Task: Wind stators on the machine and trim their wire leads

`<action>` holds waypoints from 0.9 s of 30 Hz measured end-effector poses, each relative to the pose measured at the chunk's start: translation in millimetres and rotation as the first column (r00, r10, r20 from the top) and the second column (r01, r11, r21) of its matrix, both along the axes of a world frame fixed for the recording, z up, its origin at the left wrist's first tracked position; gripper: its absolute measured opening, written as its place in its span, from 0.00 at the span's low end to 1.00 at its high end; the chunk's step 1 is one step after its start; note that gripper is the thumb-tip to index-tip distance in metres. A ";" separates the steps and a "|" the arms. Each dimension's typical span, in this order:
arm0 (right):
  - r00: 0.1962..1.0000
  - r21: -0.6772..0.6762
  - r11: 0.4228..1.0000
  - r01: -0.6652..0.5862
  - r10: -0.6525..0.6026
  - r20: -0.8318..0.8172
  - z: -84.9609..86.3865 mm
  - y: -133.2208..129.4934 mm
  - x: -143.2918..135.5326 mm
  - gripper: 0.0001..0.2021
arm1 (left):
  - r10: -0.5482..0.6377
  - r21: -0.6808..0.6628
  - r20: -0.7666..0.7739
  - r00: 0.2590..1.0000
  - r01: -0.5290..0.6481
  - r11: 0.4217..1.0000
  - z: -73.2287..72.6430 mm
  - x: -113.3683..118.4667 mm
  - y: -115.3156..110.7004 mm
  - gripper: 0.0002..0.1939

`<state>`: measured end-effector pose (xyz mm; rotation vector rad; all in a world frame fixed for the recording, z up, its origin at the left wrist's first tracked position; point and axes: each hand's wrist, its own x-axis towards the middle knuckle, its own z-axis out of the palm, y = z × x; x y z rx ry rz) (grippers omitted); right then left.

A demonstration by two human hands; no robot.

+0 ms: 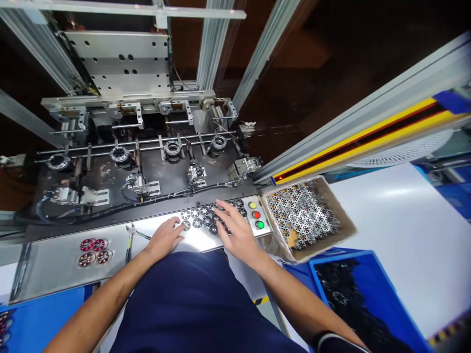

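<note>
Small black-and-silver motor stator cores (197,222) lie grouped on the metal ledge in front of me. My left hand (164,240) rests at the group's left end, its fingers apart and curved, the tips by the outermost core (186,225). Over the right part of the group is my right hand (237,234), with thumb and fingers spread; it hides some of the cores. I see nothing gripped in either hand. Farther left on the ledge lie several stators with reddish-copper windings (98,245).
Behind the ledge stands a machine with several round fixtures (172,149). Yellow, red and green buttons (256,214) sit at the ledge's right end. Beyond are a carton of silver cores (301,213) and a blue bin (390,299) of black parts. Cutting pliers (130,235) lie left.
</note>
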<state>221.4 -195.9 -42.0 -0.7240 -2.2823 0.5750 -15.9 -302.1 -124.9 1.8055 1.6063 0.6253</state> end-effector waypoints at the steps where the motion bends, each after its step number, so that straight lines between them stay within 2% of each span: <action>1: 1.000 -0.009 1.000 -0.013 0.013 -0.001 -2.9 -3.1 -0.1 0.19 | 0.028 0.002 0.008 1.000 -0.028 1.000 -0.5 0.1 -0.3 0.13; 3: 0.998 -0.028 0.998 -0.063 0.063 0.002 -9.6 -7.5 -4.1 0.17 | 0.082 0.003 0.045 0.996 -0.082 0.997 1.5 0.6 -1.0 0.12; 5: 0.990 -0.050 0.988 -0.143 0.144 0.011 -14.9 -9.0 -13.0 0.16 | 0.137 -0.007 0.109 0.985 -0.137 0.991 11.5 0.2 -2.0 0.12; 8: 0.955 -0.085 0.952 -0.294 0.296 0.004 -11.3 -6.5 -32.6 0.18 | 0.217 -0.055 0.242 0.946 -0.210 0.976 45.0 -3.6 -5.9 0.11; 11: 0.904 -0.108 0.898 -0.427 0.423 -0.056 7.5 -4.3 -54.2 0.18 | 0.277 -0.114 0.399 0.874 -0.252 0.961 87.9 -6.7 -14.7 0.10; 14: 0.875 -0.084 0.881 -0.466 0.446 -0.188 29.1 -8.6 -72.2 0.11 | 0.343 -0.160 0.573 0.744 -0.309 0.937 116.6 -1.6 -26.2 0.12; 17: 0.876 -0.039 0.914 -0.405 0.375 -0.303 44.5 -16.2 -83.5 0.08 | 0.411 -0.213 0.727 0.550 -0.389 0.896 125.2 9.3 -35.4 0.16; 19: 0.860 -0.086 0.896 -0.435 0.385 -0.334 53.2 -17.8 -87.4 0.09 | 0.440 -0.258 0.795 0.417 -0.424 0.868 126.0 14.9 -39.2 0.16; 21: 0.823 -0.222 0.812 -0.540 0.453 -0.344 62.8 -14.5 -89.6 0.12 | 0.457 -0.310 0.838 0.298 -0.430 0.848 127.4 16.9 -41.8 0.17; 23: 0.775 -0.371 0.682 -0.631 0.522 -0.357 72.8 -7.1 -91.6 0.12 | 0.466 -0.358 0.862 0.198 -0.413 0.838 130.5 15.8 -43.6 0.18; 25: 0.742 -0.471 0.575 -0.669 0.559 -0.370 81.2 1.8 -94.9 0.09 | 0.471 -0.394 0.873 0.123 -0.389 0.833 134.2 13.4 -45.1 0.19; 27: 0.723 -0.545 0.495 -0.677 0.583 -0.370 86.8 10.5 -99.7 0.08 | 0.473 -0.419 0.878 0.073 -0.362 0.833 137.4 11.0 -46.3 0.19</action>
